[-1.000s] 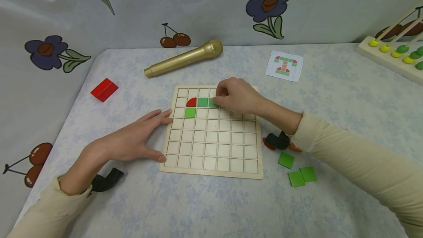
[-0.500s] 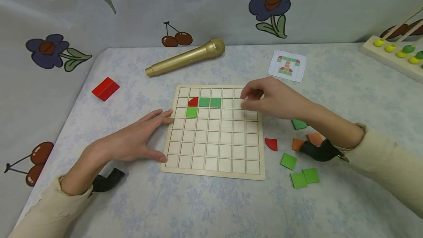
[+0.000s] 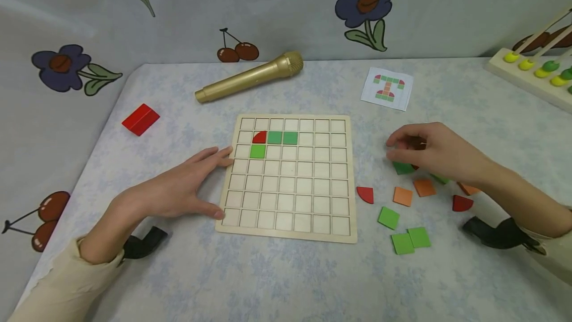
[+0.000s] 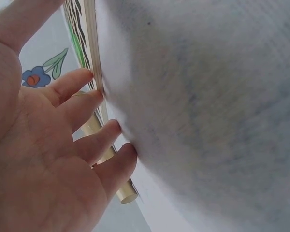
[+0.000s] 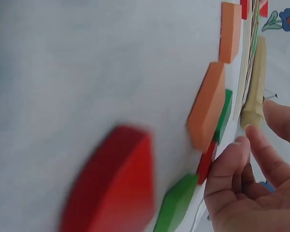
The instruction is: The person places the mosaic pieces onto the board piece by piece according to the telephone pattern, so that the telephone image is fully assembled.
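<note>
A pale wooden grid board [image 3: 286,173] lies mid-table. In its upper left cells sit a red quarter-round tile [image 3: 259,137], two darker green square tiles [image 3: 282,137] and a lighter green tile [image 3: 257,151]. My left hand [image 3: 183,188] rests with spread fingers against the board's left edge. Right of the board, my right hand [image 3: 435,150] hovers over loose tiles, thumb and index apart and nothing seen between them. Partly under it lies a dark green tile [image 3: 403,168]; in the right wrist view, orange tiles [image 5: 208,106] and a red tile [image 5: 116,183] lie near the fingers.
A gold microphone [image 3: 250,78] lies behind the board, and a printed pattern card [image 3: 387,89] at the back right. A bead abacus [image 3: 536,78] stands at the far right. Red pieces [image 3: 140,120] lie at left. Light green tiles [image 3: 403,243] lie at front right.
My right hand has let go of the second dark green tile on the board and moved right, over the loose tiles. My left hand has stayed at the board's edge.
</note>
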A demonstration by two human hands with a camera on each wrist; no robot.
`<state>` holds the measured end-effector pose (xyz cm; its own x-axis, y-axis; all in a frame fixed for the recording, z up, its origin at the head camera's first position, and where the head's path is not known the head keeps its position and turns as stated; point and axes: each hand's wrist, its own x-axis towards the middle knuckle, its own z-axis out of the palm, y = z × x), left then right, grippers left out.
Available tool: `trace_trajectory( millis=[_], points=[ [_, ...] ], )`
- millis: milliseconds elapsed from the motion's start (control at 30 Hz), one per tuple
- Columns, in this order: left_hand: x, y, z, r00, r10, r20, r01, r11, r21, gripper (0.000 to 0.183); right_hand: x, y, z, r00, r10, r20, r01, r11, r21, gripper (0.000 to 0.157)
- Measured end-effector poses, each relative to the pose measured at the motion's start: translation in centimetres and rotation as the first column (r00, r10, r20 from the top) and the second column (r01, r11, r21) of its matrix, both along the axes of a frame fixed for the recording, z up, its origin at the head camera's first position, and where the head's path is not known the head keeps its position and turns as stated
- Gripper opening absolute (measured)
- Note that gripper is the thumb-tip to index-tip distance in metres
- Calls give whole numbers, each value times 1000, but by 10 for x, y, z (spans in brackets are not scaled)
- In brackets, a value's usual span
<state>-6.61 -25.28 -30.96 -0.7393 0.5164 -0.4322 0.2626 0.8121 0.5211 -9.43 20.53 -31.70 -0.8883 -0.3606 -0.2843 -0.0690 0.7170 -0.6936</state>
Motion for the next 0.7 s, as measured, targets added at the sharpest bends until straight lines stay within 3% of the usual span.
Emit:
trace_trajectory(
  millis=[267, 400, 700],
  points=[
    [-1, 1, 0, 1000, 6, 6, -6, 1000, -11, 104, 13, 20, -7, 996, 44, -74, -40, 998, 52, 26],
    [0, 0, 1, 1000, 2, 7, -2, 1000, -1, 104, 16, 28, -7, 995, 53, -86, -43, 993, 113, 31],
    [0, -1, 2, 1000, 1, 2, -1, 1000, 2, 105, 16, 28, -12, 995, 48, -88, -37, 991, 128, 34]
  ],
)
